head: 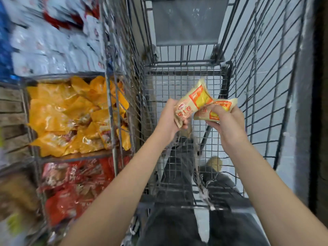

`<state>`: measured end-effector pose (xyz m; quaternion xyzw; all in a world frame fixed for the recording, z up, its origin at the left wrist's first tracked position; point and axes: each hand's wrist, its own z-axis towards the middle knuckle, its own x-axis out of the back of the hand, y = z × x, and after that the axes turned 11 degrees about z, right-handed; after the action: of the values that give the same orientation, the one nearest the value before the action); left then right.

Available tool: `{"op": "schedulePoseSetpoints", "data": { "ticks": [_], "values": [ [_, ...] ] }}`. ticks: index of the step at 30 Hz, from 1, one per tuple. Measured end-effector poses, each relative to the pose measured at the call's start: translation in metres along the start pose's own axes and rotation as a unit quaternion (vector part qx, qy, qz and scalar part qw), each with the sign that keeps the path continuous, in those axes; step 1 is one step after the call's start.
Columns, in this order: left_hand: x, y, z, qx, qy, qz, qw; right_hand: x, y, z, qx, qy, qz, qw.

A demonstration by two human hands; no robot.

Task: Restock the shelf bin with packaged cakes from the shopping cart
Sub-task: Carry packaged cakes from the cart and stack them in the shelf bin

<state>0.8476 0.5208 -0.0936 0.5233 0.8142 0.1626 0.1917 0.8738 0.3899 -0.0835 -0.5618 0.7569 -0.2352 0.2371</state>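
Both my hands are raised over the wire shopping cart [262, 89]. My left hand [170, 119] grips the lower end of a pale packaged cake [193, 102] with an orange and yellow label, which stands tilted up to the right. My right hand [229, 123] holds a second packaged cake [218, 110] of the same kind, lying sideways and touching the first. The cart floor below my hands shows no other packs. To the left, a wire shelf bin [113, 121] holds several yellow-orange packs [71, 114].
Below the yellow bin is a bin of red packs [74, 189]. White and blue packs [53, 43] fill the shelf above, blurred. The cart's grey child-seat flap [188, 22] stands at its far end. My legs and shoes show through the cart floor. A grey wall runs along the right.
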Motion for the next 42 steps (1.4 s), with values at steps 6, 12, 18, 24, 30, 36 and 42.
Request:
{"op": "schedulePoseSetpoints", "data": {
  "ticks": [6, 12, 18, 24, 30, 36, 42],
  "values": [
    [0.004, -0.014, -0.131, -0.09, 0.019, 0.015, 0.996, 0.033, -0.029, -0.092, 0.05, -0.14, -0.036, 0.988],
    [-0.001, -0.088, -0.256, -0.238, 0.143, -0.06, 0.959, 0.092, -0.04, -0.179, 0.071, -0.273, -0.087, 0.955],
    [0.01, -0.234, -0.357, -0.244, 0.268, -0.286, 0.887, 0.115, -0.017, -0.264, 0.064, -0.356, -0.165, 0.917],
    [0.04, -0.348, -0.445, -0.196, 0.439, -0.384, 0.788, 0.09, 0.058, -0.362, 0.042, -0.497, -0.275, 0.822],
    [0.066, -0.447, -0.517, -0.194, 0.579, -0.467, 0.639, 0.058, 0.152, -0.463, 0.081, -0.618, -0.375, 0.686],
    [0.129, -0.543, -0.608, -0.2, 0.693, -0.44, 0.535, 0.039, 0.271, -0.576, 0.049, -0.689, -0.377, 0.618],
    [0.208, -0.627, -0.692, -0.22, 0.732, -0.413, 0.495, 0.035, 0.374, -0.671, 0.041, -0.745, -0.391, 0.539]
  ]
}}
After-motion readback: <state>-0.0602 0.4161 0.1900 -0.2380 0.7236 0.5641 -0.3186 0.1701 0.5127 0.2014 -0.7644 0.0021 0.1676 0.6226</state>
